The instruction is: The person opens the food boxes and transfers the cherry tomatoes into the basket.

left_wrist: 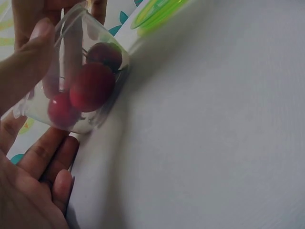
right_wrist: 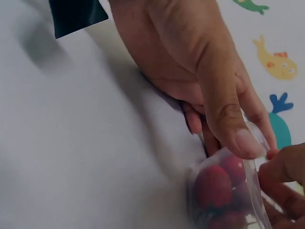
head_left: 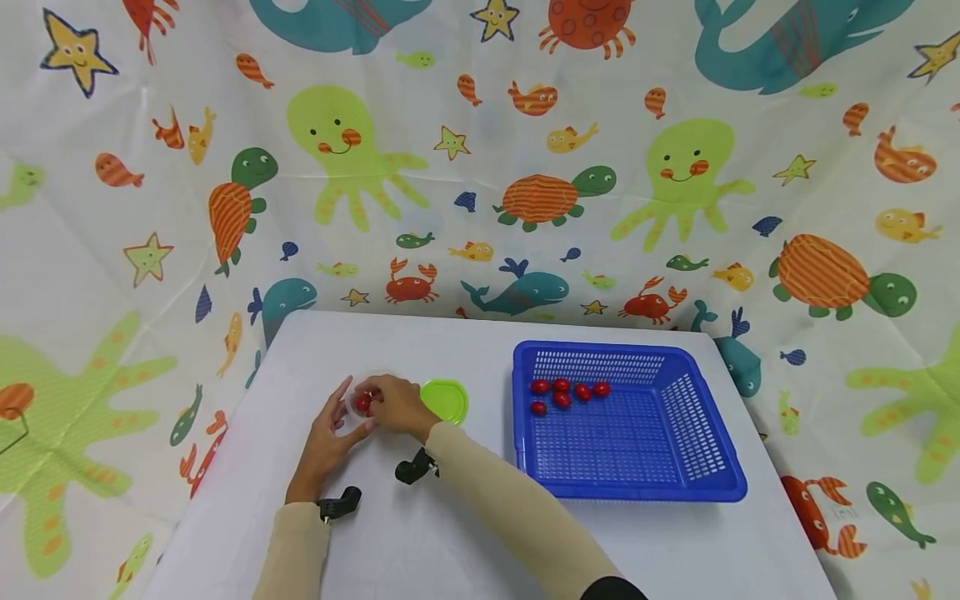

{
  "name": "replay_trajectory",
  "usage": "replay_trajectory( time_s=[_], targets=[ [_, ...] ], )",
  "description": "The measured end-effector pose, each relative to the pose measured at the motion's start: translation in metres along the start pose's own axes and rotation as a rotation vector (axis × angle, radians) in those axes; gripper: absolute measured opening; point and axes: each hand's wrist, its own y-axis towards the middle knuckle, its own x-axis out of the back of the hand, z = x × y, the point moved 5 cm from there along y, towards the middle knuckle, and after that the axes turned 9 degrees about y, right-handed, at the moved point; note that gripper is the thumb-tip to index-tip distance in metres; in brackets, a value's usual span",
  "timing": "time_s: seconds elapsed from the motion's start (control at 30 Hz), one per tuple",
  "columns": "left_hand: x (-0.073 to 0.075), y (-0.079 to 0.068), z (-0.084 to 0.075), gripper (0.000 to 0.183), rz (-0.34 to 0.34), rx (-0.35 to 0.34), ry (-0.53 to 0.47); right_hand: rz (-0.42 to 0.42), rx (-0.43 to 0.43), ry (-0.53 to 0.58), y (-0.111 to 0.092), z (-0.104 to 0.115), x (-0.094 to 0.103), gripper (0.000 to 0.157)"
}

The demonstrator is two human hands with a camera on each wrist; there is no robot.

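A small clear plastic cup (left_wrist: 35,107) with several red cherry tomatoes (left_wrist: 93,88) inside is between both hands at the table's left. My right hand (head_left: 401,408) holds the cup from its right side, its thumb (right_wrist: 245,140) over the rim. My left hand (head_left: 326,437) holds it from the other side, thumb apart from the fingers. In the left wrist view, some left fingers (left_wrist: 40,152) lie right under the cup's lower edge. A bright green round lid (head_left: 445,402) lies on the table beside the right hand.
A blue plastic basket (head_left: 637,490) stands on the right of the white table (head_left: 420,550), with several cherry tomatoes (head_left: 561,400) near its far left corner. A cloth printed with sea animals hangs behind the table. Each wrist wears a black camera mount (head_left: 341,502).
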Motion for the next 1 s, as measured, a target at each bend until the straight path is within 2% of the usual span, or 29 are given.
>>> replay_trajectory(
  time_s=[0.07, 0.17, 0.23, 0.37, 0.47, 0.7, 1.0],
  targets=[
    [0.000, 0.000, 0.001, 0.096, 0.001, 0.004, -0.001, -0.006, -0.017, 0.081, 0.000, -0.002, 0.002, 0.034],
    [0.001, -0.001, 0.001, 0.096, -0.002, 0.006, 0.004, -0.016, -0.031, 0.122, -0.001, -0.003, 0.005, 0.032],
    [0.001, -0.001, 0.000, 0.095, -0.003, 0.002, 0.000, -0.014, -0.023, 0.069, -0.001, -0.002, 0.005, 0.030],
    [0.000, -0.001, -0.001, 0.095, 0.001, -0.009, -0.013, 0.006, 0.027, -0.131, 0.000, 0.003, 0.000, 0.028],
    [-0.001, 0.000, -0.002, 0.095, 0.000, -0.022, -0.016, 0.028, 0.055, -0.179, 0.001, 0.004, -0.004, 0.029],
    [-0.001, 0.000, -0.003, 0.095, 0.002, -0.030, -0.022, 0.013, 0.013, 0.048, 0.003, -0.004, -0.001, 0.031],
    [0.001, -0.002, -0.005, 0.095, -0.008, -0.047, -0.007, 0.035, -0.012, 0.203, 0.001, -0.005, -0.001, 0.033]
  ],
)
